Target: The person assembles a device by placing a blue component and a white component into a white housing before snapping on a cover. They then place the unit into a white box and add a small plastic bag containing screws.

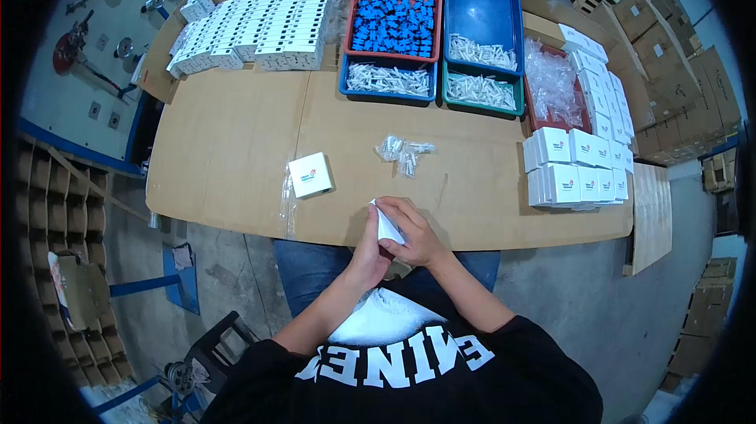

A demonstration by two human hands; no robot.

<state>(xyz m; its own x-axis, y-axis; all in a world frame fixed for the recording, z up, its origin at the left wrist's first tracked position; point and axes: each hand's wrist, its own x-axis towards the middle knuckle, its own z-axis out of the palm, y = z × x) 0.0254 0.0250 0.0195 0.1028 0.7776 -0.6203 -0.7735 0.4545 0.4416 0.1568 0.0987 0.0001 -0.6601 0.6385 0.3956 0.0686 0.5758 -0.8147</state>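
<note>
Close to the table's front edge, a small white box (388, 227) is held tilted between my two hands. My left hand (368, 255) grips its left side. Around its right side and top curl the fingers of my right hand (415, 235). Much of the box is hidden by the hands. A second white box (310, 175) with a red logo lies on the cardboard, ahead and to the left. Straight ahead of my hands is a little pile of clear plastic bags (405, 154) with small white parts in them.
Cardboard covers the table (220, 156). At the back stand a red tray (438, 22) of blue pieces and blue and green trays of white parts. Rows of white boxes (276, 22) fill the back left. More stacked boxes (579, 180) and a tray of clear bags (555, 81) are at right.
</note>
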